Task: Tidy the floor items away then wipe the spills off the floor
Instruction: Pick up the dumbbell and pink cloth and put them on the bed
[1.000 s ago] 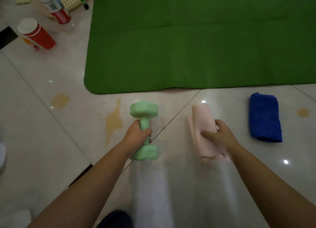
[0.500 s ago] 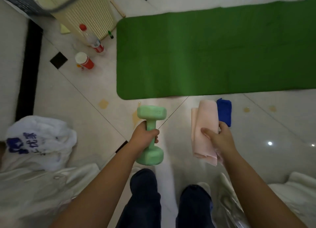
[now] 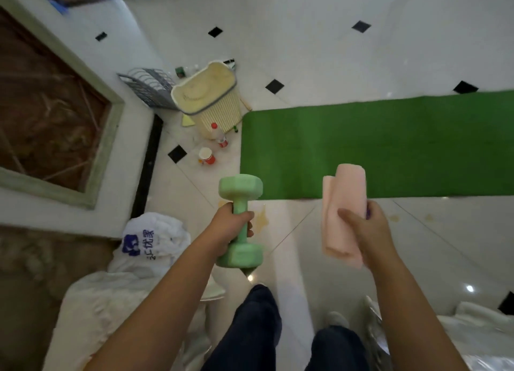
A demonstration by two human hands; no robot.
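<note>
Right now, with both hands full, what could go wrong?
The spill lies on the floor just ahead; stepping there could mean a slip. The left hand grips the dumbbell by its handle only; dropped, it might hit a foot or tile. The cup near the basket could get kicked over.

Glossy pale floor tiles (image 3: 319, 50) throw back lamp glare; the green mat (image 3: 375, 145) is matt and fuzzy, the dumbbell (image 3: 241, 220) smooth matt coating, the pink towel (image 3: 343, 203) soft cloth, the basket (image 3: 214, 103) ribbed plastic
</note>
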